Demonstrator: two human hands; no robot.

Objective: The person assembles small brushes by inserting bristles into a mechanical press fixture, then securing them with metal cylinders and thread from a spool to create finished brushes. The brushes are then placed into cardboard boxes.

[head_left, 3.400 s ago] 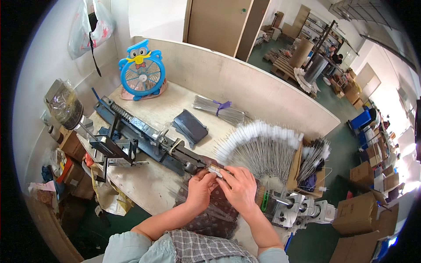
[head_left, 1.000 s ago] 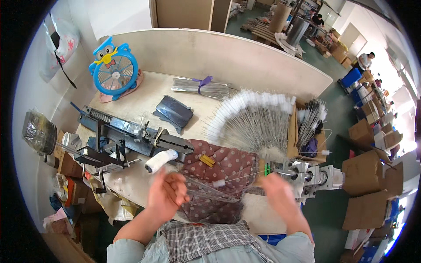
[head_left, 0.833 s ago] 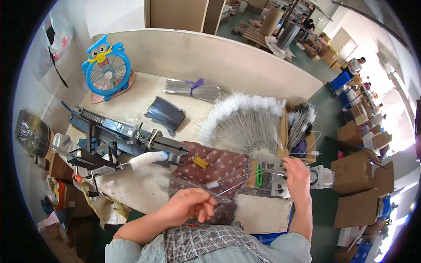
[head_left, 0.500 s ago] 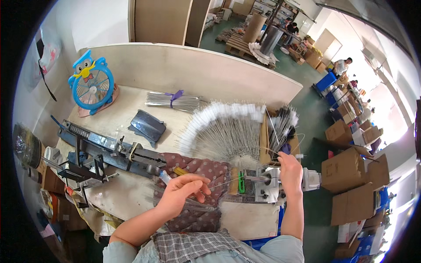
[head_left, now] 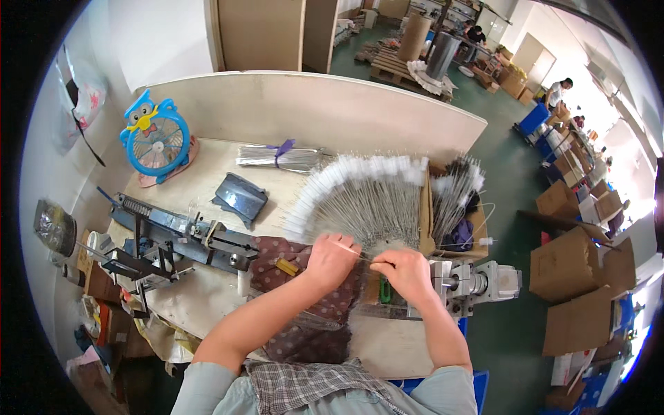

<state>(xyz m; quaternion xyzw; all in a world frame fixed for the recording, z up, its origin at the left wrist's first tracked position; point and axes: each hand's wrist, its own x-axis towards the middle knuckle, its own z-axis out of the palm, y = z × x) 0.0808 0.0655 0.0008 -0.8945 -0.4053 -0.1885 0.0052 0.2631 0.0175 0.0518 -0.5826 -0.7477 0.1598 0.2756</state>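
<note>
Wire (head_left: 353,252), probably light, springy and easily kinked, lay between a curled left hand (head_left: 333,263), grip hidden, and a right hand (head_left: 406,271) pinching it, by the fanned brushes' (head_left: 370,200) near end; fingertip holds toward its ends seemed best.

Shirt (head_left: 398,401), pale grey-green; left sleeve (head_left: 203,387) and right sleeve (head_left: 448,391) plain, ending near the elbows. Checked cloth (head_left: 304,387), black, grey, white, across front. 2 bare hands: left hand (head_left: 333,261), right hand (head_left: 405,272).
</note>
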